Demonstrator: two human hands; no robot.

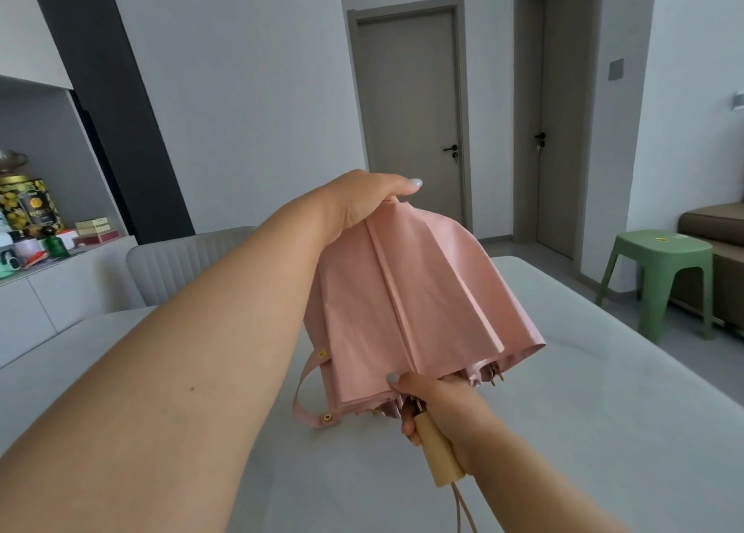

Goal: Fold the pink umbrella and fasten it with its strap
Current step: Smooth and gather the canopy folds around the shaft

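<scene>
The right hand (441, 411) has a closed grip around the wooden handle (439, 452), and the left hand (362, 202) clasps the top of the pink umbrella (410, 299), held above the bench (604, 411). The canopy is collapsed but loose, its panels still flaring; its strap (310, 391) dangles unfastened. Gathering the folds and snapping the strap remain.

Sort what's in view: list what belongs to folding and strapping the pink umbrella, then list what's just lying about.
Part of the job:
pink umbrella
strap, hanging loose, unfastened
wooden handle, gripped by the right hand
left hand, holding the umbrella's top

Just lying about:
green stool
grey chair
tins and boxes on the shelf
</scene>
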